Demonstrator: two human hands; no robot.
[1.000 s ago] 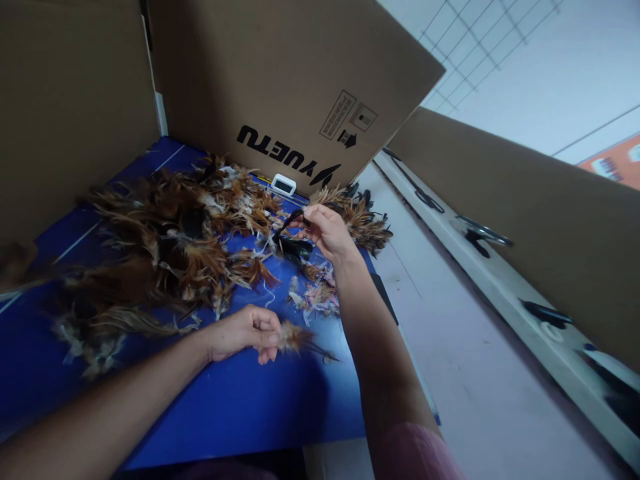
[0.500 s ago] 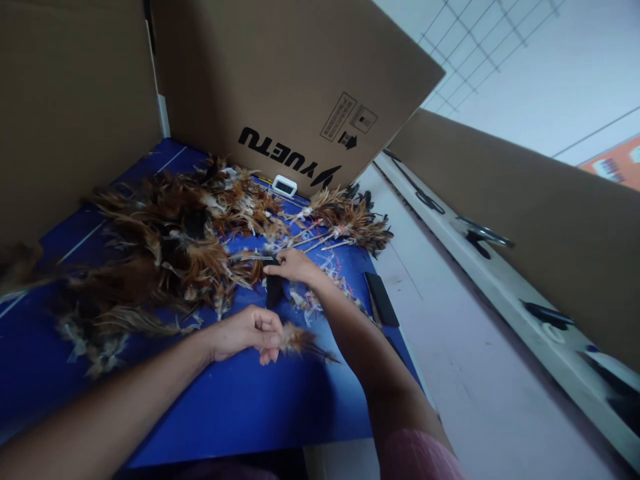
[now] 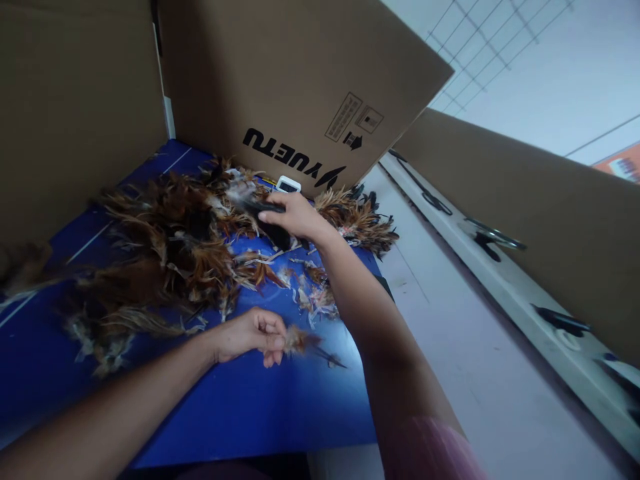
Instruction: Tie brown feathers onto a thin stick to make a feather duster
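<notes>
My left hand (image 3: 260,339) is closed in a pinch on a small brown feather tuft (image 3: 301,341), low over the front of the blue table. Thin dark feather tips stick out of the tuft to the right. My right hand (image 3: 295,217) reaches over the far side of the table, fingers closed on a black-handled tool (image 3: 270,208). The tool's pale far end is smeared by motion, so its exact kind does not show. Below and left of that hand spreads a large heap of loose brown feathers (image 3: 150,247).
A bundle of feathers on thin sticks (image 3: 367,223) lies at the back right. Behind stands a cardboard panel (image 3: 210,73), with a small white device (image 3: 289,185) at its foot. Feather scraps and red-white bits (image 3: 320,297) lie under my right forearm. A whitish surface (image 3: 440,320) borders the table.
My right hand has moved away and up over the heap with the black-handled tool. My left hand stays almost in place, still pinching the feather tuft. The view has shifted slightly.
</notes>
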